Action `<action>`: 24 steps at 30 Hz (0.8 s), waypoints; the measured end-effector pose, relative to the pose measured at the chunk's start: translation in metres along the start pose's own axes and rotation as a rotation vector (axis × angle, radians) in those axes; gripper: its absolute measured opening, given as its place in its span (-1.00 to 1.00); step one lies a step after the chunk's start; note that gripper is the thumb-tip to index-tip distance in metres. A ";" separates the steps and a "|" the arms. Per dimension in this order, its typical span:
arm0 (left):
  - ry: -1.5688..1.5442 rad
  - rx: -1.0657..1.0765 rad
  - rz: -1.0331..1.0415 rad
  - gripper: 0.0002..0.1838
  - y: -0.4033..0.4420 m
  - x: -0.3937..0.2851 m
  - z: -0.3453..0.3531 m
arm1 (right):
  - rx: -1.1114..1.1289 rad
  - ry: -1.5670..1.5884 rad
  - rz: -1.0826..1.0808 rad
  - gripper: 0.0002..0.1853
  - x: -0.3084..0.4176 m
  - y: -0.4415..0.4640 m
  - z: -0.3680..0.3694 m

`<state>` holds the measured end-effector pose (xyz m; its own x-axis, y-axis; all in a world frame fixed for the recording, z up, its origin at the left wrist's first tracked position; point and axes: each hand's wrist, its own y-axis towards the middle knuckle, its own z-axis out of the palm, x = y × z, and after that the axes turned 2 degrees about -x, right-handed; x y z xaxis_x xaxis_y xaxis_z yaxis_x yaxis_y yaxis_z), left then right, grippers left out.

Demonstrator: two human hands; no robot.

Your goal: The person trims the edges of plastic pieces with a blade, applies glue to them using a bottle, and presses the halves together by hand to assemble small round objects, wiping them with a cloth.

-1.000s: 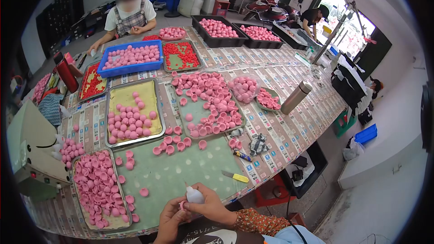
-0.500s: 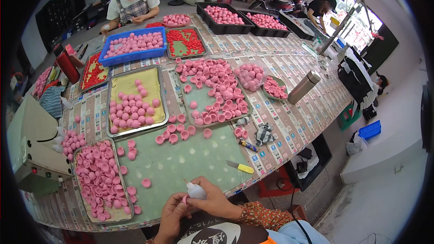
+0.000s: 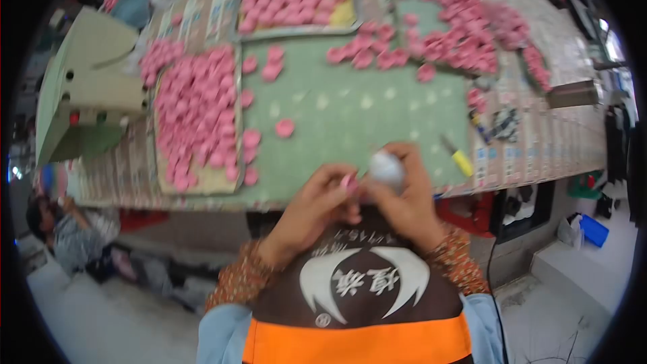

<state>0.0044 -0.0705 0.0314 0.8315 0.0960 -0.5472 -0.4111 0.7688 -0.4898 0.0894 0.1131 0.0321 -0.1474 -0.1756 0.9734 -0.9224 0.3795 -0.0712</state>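
My left hand [image 3: 311,205] is closed, pinching a small pink hollow half-shell [image 3: 349,184] in front of the apron. In my right hand [image 3: 408,201] is a small white squeeze bottle [image 3: 387,167], with the fingers wrapped round it. Both hands are close together at the table's near edge, and the bottle's tip is blurred. A single pink piece [image 3: 284,127] lies on the green mat [image 3: 323,108] beyond them. To the left stands a tray [image 3: 162,178] heaped with pink half-shells [image 3: 202,108].
A beige machine [image 3: 87,81] stands far left. Beyond the mat are a tray of pink balls [image 3: 290,0] and a heap of pink shells [image 3: 465,34]. A yellow-handled knife [image 3: 461,162] and a metal flask [image 3: 574,94] lie rightward. Another person [image 3: 67,229] is at lower left.
The view has tilted down and swung left, so the hands appear higher and the apron shows more. My hands still hold the half-shell and the squeeze bottle.
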 end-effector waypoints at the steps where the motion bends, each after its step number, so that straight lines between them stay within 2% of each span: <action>1: -0.015 -0.057 -0.019 -0.59 -0.003 0.002 -0.003 | 0.009 0.101 0.024 -0.59 0.001 -0.002 -0.003; 3: -0.138 0.038 0.027 -0.46 -0.001 0.002 -0.009 | 0.003 0.227 0.041 -0.60 0.011 0.001 -0.009; 4: -0.144 0.014 0.025 -0.46 -0.003 0.003 -0.012 | -0.004 0.262 0.051 -0.60 0.015 0.000 -0.012; 6: -0.230 0.065 0.046 -0.39 -0.005 0.005 -0.018 | 0.021 0.182 0.049 -0.58 0.014 0.000 -0.023; 9: -0.252 0.107 0.067 -0.46 -0.008 0.009 -0.024 | 0.109 0.105 0.052 -0.56 0.019 -0.009 -0.035; 12: -0.260 0.105 0.072 -0.45 -0.010 0.013 -0.027 | 0.100 0.226 0.080 -0.57 0.024 -0.020 -0.037; 15: -0.263 0.065 0.073 -0.37 -0.011 0.015 -0.026 | 0.047 0.261 0.005 -0.48 0.018 -0.029 -0.039; 17: -0.260 0.062 0.067 -0.38 -0.010 0.018 -0.028 | 0.192 -0.005 -0.217 -0.48 0.019 -0.030 -0.044; 24: -0.193 0.042 0.035 -0.45 -0.011 0.020 -0.022 | 0.253 -0.152 -0.442 -0.50 0.032 -0.019 -0.042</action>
<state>0.0177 -0.0914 0.0105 0.8748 0.2392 -0.4214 -0.4283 0.7884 -0.4415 0.1170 0.1379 0.0741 0.2419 -0.4060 0.8813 -0.9629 0.0118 0.2697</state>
